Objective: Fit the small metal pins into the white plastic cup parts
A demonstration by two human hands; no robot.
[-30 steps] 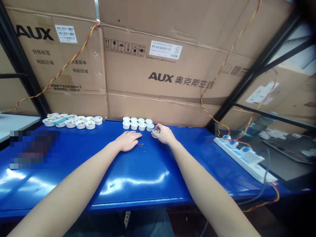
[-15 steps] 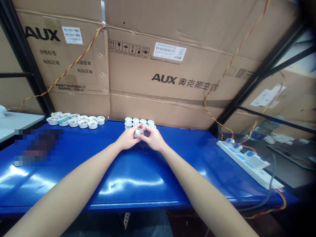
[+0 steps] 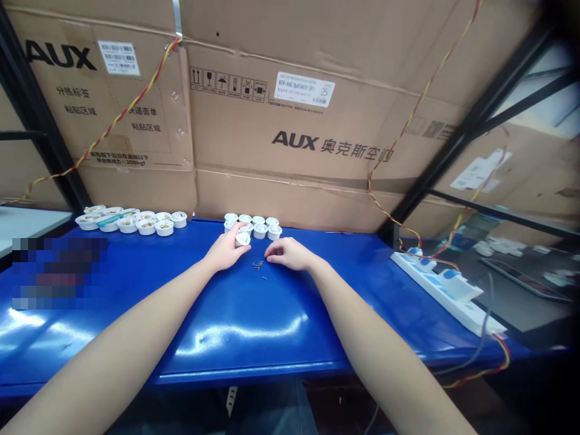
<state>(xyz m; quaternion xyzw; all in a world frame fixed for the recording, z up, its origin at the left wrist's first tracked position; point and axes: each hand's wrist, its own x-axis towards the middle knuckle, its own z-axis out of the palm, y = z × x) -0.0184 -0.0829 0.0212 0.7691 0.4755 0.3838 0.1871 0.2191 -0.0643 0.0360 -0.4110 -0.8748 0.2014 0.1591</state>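
Between the thumb and fingers of my left hand [image 3: 222, 249] is a small white round plastic part [image 3: 243, 239], its top facing up, held just above the blue table. Several small screws [image 3: 258, 264] lie loose on the table between my two hands. Just right of them, my right hand [image 3: 292, 254] hovers low with its fingers curled in and the fingertips close together. Whether a small thing sits between those fingertips cannot be made out. Behind my hands stand rows of similar white round parts [image 3: 260, 230], partly covered by the left hand.
Open white cups [image 3: 146, 226] with small brass-coloured pieces stand at the back left, a teal strip across some. A white power strip [image 3: 446, 293] with plugs lies along the right edge. Cardboard [image 3: 290, 175] walls the back of the blue table [image 3: 235, 320].
My hands have moved apart. The right hand has let go of the white part and shifted right and down beside the screws; the left keeps the part. The camera view has turned slightly.
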